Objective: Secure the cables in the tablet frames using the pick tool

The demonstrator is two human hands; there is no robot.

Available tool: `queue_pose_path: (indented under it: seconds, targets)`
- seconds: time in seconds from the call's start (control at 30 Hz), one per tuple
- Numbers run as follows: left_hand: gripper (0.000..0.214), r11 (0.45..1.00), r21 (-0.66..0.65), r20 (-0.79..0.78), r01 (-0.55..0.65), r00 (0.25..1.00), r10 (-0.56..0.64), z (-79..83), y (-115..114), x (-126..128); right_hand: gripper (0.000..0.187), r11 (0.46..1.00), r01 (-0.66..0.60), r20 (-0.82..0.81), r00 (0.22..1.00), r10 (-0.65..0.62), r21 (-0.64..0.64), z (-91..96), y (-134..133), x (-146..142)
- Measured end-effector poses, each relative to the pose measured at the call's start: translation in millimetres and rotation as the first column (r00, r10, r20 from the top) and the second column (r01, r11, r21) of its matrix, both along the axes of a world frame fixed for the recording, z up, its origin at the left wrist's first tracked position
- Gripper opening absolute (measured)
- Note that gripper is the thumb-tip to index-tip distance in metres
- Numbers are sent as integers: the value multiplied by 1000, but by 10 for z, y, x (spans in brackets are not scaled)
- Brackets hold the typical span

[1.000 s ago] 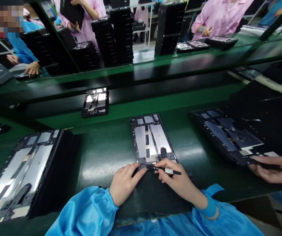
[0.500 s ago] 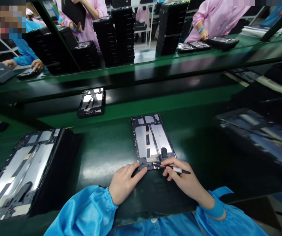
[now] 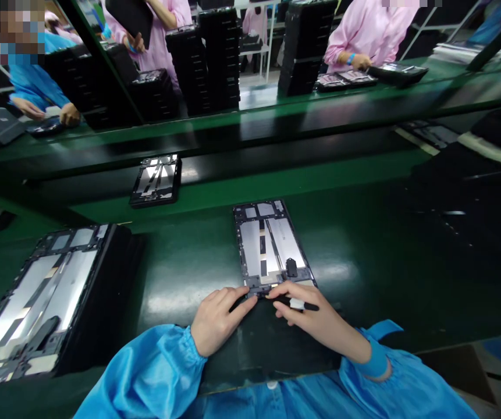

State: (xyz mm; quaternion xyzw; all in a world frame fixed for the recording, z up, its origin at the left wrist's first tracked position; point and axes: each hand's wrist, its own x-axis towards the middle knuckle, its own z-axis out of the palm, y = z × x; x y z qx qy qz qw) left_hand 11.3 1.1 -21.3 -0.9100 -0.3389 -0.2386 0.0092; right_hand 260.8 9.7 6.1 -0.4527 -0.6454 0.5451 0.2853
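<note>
An opened tablet (image 3: pixel 280 235) with silvery inner panels, dark ribbon cables and a black frame lies face up on the green bench in front of me. My left hand (image 3: pixel 219 319) holds its lower left corner, thumb at the bottom edge and fingers at the side. In my right hand (image 3: pixel 309 308) is a pair of black tweezers (image 3: pixel 297 304) with a white band, gripped between thumb and fingers. Their tips are hidden by the fingers at the tablet's bottom edge. A small black piece (image 3: pixel 291 267) lies on the tablet's lower right part, just above my right hand.
At left stands a stack of similar opened tablets (image 3: pixel 43 297). Farther back lies a smaller tablet stack (image 3: pixel 156 179). A dark cloth-like shape (image 3: pixel 472 198) is at right. Beyond the raised green rail (image 3: pixel 259 110), people work among tall black stacks (image 3: pixel 219 61).
My right hand has moved left along the tablet's bottom edge with the tweezers. My left hand has barely shifted. The blurred tablet at right is gone from view.
</note>
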Motion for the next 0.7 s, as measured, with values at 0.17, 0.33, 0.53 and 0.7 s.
queue_pose_path:
  seconds: [0.17,0.33,0.53,0.7]
  targets:
    - [25,981,-124,-12,151,988,-154,65,-268,-6,26,953,117,-152,975,-164,-280,-172,-77,114]
    - [27,976,-129,-107,174,976,-188,23,-374,14,32,958,39,-114,991,-74,-284,-180,-139,28]
    - [25,968,-101,-84,228,968,-237,23,-338,30,14,992,-124,186,975,124,-15,-46,-70,-93]
    - [25,967,-117,-70,225,970,-234,36,-334,43,11,984,-168,223,963,151,62,-24,-34,-116]
